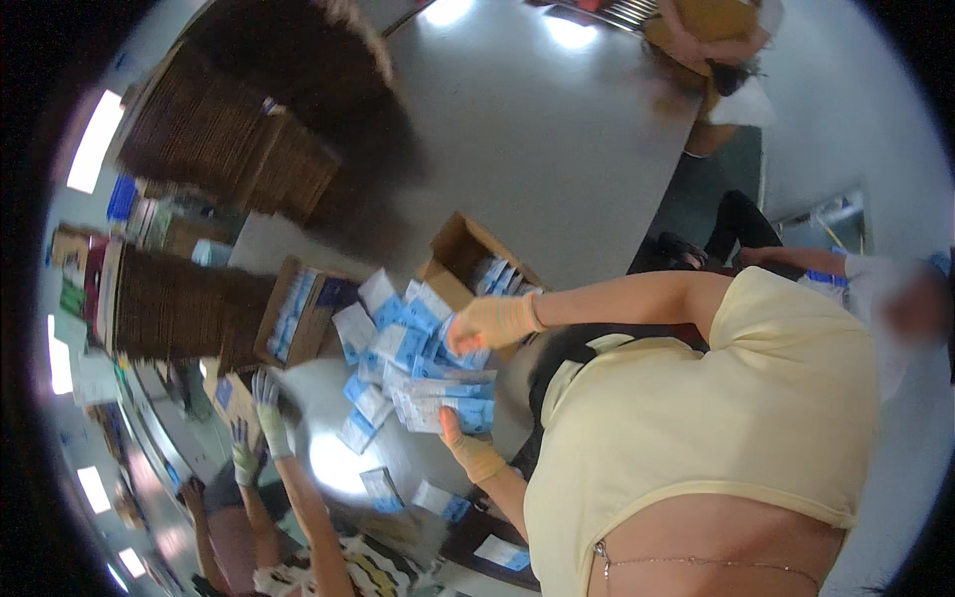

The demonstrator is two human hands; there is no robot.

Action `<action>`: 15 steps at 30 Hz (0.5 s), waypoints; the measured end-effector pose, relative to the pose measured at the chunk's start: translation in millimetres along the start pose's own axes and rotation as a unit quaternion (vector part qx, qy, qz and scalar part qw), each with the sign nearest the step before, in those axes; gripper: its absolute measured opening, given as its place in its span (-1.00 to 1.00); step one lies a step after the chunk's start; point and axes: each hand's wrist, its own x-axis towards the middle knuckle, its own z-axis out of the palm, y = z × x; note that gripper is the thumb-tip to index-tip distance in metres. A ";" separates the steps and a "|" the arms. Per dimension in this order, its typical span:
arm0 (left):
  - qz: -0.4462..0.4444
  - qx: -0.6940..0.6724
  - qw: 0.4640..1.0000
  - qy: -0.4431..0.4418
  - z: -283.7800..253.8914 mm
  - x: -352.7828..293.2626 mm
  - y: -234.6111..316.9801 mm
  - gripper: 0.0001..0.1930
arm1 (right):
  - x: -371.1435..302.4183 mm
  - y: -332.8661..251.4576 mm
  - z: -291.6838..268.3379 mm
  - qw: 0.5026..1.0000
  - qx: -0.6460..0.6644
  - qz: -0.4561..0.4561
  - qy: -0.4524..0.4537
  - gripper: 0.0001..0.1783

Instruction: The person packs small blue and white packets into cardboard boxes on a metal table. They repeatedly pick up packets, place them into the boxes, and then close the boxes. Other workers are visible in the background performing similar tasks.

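Note:
My left hand [470,450], in a pale yellow knit glove, is closed on a fanned stack of flat blue-and-white packets [443,396], its thumb on top. Just beyond it, my right hand [494,323], in a similar glove with a striped cuff, bends its fingers down over other packets. Whatever its fingertips pinch is hidden. A loose heap of the same packets [393,343] spreads to the left of both hands. Behind the right hand stands an open cardboard box [453,249] with packets inside. Another open box [269,323], filled with packets in a row, stands left of the heap.
Tall stacks of flattened cardboard [184,303] rise at the left of the grey metal table [517,129]. A co-worker's gloved hands [274,418] reach in at lower left beside a carton [234,398]. Single packets [381,490] lie nearer. Other people [711,40] are at far right.

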 end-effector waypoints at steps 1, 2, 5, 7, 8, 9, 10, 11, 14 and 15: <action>-0.003 -0.014 1.000 -0.007 7.4 9.6 -2.7 -0.26 | -0.9 16.8 -15.7 0.998 -0.069 -0.008 0.005 -0.71; -0.011 -0.023 1.000 -0.016 14.0 18.7 -4.8 -0.27 | -1.8 37.2 -25.6 0.984 -0.175 0.032 0.022 -0.67; 0.017 0.039 0.990 -0.137 42.4 68.7 -8.6 -0.43 | 9.5 67.2 -26.6 0.896 -0.417 0.144 -0.047 -0.58; 0.029 0.102 0.977 -0.184 65.2 117.4 -23.8 -0.46 | 15.3 115.7 14.4 0.850 -0.509 0.133 -0.004 -0.56; 0.018 0.138 0.970 -0.202 85.9 138.8 -38.8 -0.46 | 16.7 148.9 30.0 0.904 -0.368 0.208 -0.071 -0.57; 0.009 0.171 0.961 -0.218 104.7 158.9 -55.1 -0.46 | 17.8 170.2 36.8 0.930 -0.211 0.270 -0.132 -0.58; 0.012 0.201 0.960 -0.194 87.4 181.8 -57.7 -0.45 | 34.3 126.8 29.9 0.899 -0.285 0.205 -0.263 -0.56; 0.090 0.294 0.935 -0.176 72.3 201.1 -62.9 -0.43 | 40.1 78.5 14.5 0.842 -0.354 0.146 -0.380 -0.53; 0.241 0.550 0.774 -0.200 108.4 213.2 -79.8 -0.34 | 33.5 127.6 58.2 0.857 -0.437 0.134 -0.238 -0.72; 0.306 0.596 0.711 -0.214 114.0 215.6 -84.6 -0.33 | 28.9 131.0 50.7 0.860 -0.418 0.143 -0.256 -0.72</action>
